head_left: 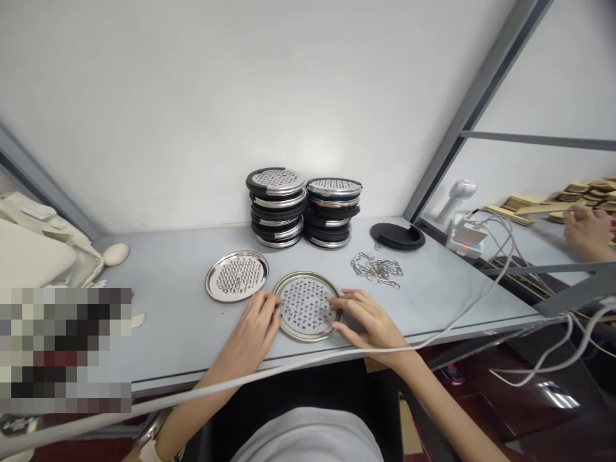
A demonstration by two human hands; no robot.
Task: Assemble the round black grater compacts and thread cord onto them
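Note:
A round metal grater plate (pixel 308 307) with a raised rim lies in front of me near the table's front edge. My left hand (pixel 260 319) has its fingertips closed on the left rim. On the opposite side, my right hand (pixel 368 319) grips the right rim between thumb and fingers. A second, shinier round grater (pixel 239 276) rests just to the left, its raised teeth showing. To the right is a loose heap of metal clips (pixel 378 268). Behind it sits a round black holder (pixel 398 236).
Two stacks of graters with black rings, one on the left (pixel 276 208) and one on the right (pixel 333 212), stand by the wall. A white cable (pixel 308 364) crosses above my forearms. A co-worker's hand (pixel 588 230) is at a neighbouring bench with wooden pieces. A cream cloth bag (pixel 38 237) lies left.

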